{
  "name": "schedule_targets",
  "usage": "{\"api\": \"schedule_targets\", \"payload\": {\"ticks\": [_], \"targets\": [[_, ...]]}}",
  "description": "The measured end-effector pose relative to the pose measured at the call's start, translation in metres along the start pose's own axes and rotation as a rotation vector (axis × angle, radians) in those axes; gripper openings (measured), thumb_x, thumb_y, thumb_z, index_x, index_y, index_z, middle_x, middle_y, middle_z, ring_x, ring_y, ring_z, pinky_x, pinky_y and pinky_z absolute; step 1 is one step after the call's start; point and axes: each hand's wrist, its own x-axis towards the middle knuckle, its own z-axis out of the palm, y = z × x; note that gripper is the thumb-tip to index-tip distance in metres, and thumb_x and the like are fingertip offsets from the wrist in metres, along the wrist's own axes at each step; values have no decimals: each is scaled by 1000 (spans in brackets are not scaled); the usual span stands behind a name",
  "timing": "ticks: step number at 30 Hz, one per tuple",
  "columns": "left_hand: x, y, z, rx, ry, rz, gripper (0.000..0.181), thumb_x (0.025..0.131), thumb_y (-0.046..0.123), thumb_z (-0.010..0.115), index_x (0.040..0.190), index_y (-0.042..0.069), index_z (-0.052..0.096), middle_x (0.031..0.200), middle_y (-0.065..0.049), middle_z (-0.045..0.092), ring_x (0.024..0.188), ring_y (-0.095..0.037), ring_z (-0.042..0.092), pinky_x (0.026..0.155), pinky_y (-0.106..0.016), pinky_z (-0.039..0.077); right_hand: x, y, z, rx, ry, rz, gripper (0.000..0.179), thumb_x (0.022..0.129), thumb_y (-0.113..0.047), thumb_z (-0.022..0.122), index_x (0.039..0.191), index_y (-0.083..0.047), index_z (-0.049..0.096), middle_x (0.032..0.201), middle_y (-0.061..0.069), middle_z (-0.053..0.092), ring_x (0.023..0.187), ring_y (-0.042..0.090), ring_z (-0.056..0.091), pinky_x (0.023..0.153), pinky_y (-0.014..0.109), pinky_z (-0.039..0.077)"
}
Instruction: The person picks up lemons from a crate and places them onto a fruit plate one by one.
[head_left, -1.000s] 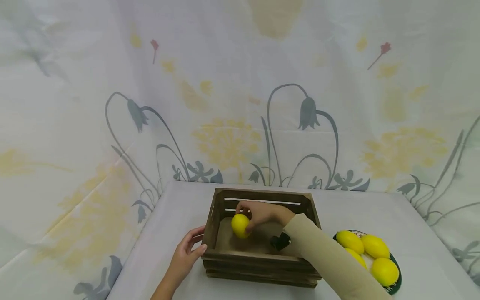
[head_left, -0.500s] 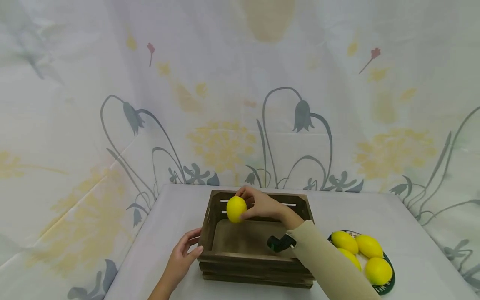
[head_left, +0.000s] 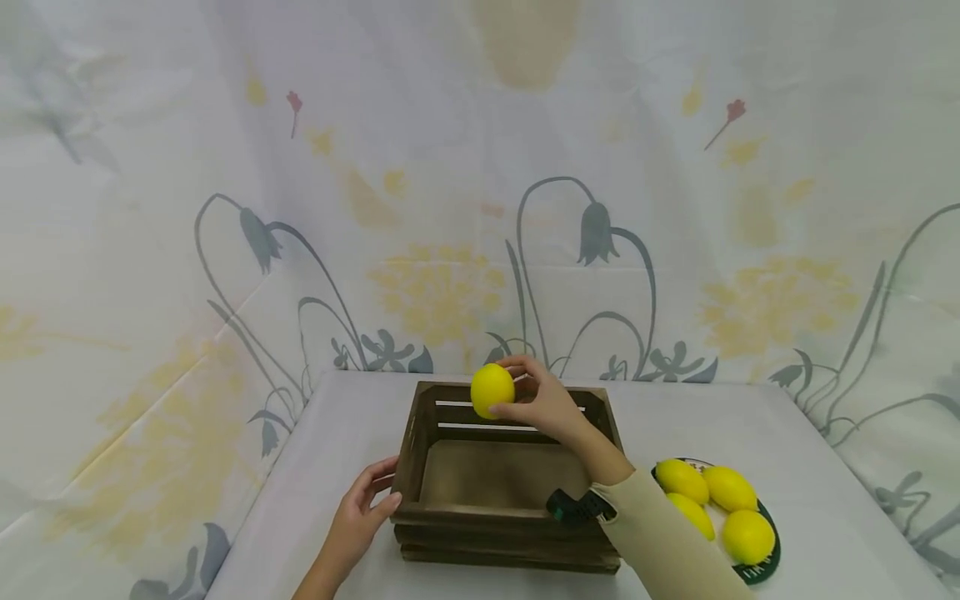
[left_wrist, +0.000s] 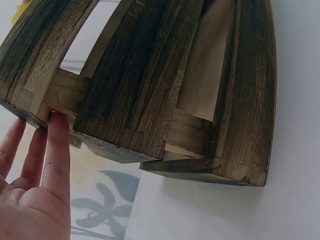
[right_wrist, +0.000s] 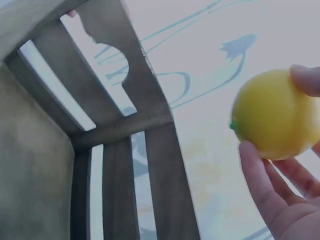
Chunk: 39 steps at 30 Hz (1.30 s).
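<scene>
My right hand [head_left: 536, 402] pinches a yellow lemon [head_left: 492, 391] between thumb and fingers, above the rear part of a dark wooden slatted crate [head_left: 506, 515]. In the right wrist view the lemon [right_wrist: 274, 114] shows a small green tip and is apart from the crate [right_wrist: 160, 165]. My left hand [head_left: 360, 515] rests against the left side of the crate, its thumb by the front corner. In the left wrist view the fingers of my left hand [left_wrist: 37, 175] lie fairly straight, with their tips touching the slatted crate wall [left_wrist: 135, 85]. The visible crate floor is bare.
A round plate [head_left: 767, 568] with a dark green rim stands right of the crate, with several lemons [head_left: 748, 537] on it. Both stand on a white-covered table [head_left: 690, 417]. A flower-printed cloth [head_left: 442, 167] hangs behind. A dark camera mount [head_left: 573, 506] sits at my right wrist.
My right hand has lifted the lemon from low inside the crate up to about its back rim, then shifted it slightly right. My left hand has stayed at the crate's side.
</scene>
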Motion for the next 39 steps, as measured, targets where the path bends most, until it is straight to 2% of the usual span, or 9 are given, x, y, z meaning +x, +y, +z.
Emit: {"api": "schedule_targets", "payload": {"ticks": [3, 8, 17, 25, 36, 39], "targets": [[-1, 1, 0, 7, 6, -1, 41, 88, -3, 57, 127, -5, 48, 125, -20, 47, 106, -10, 50, 79, -24, 49, -8, -3, -4, -34, 68, -42, 57, 76, -19, 78, 126, -13, 52, 113, 12, 53, 92, 25, 56, 75, 34, 52], [-1, 1, -1, 23, 2, -6, 41, 88, -2, 57, 127, -5, 48, 125, -21, 47, 106, -10, 50, 79, -24, 49, -22, -8, -16, -66, 167, -64, 55, 76, -14, 77, 126, -9, 53, 111, 14, 54, 90, 25, 55, 74, 33, 52], [-1, 2, -2, 39, 13, -31, 41, 88, -2, 58, 128, -4, 48, 125, -19, 47, 106, -9, 50, 79, -23, 49, -38, -14, -46, -117, 308, -46, 55, 78, -11, 75, 127, -4, 52, 110, 15, 53, 92, 26, 53, 76, 28, 51], [-2, 3, 0, 47, 17, -23, 41, 89, -2, 57, 128, -5, 47, 126, -20, 46, 106, -9, 49, 80, -22, 48, -60, -8, -73, -178, 369, -15, 54, 80, -13, 73, 129, -5, 52, 115, 13, 52, 94, 22, 48, 72, 21, 49], [0, 2, 1, 60, 17, -73, 42, 88, 1, 59, 128, -3, 47, 126, -16, 48, 106, -8, 50, 81, -22, 48, -88, 3, -97, -298, 426, -31, 55, 80, -10, 73, 129, -2, 50, 115, 13, 50, 92, 13, 45, 70, 13, 47], [0, 3, 1, 63, 13, -71, 42, 88, 1, 59, 129, -3, 47, 126, -16, 48, 106, -8, 50, 82, -22, 47, -96, 5, -102, -321, 434, -25, 55, 80, -9, 73, 130, -2, 50, 116, 14, 50, 92, 11, 46, 69, 13, 47]]}}
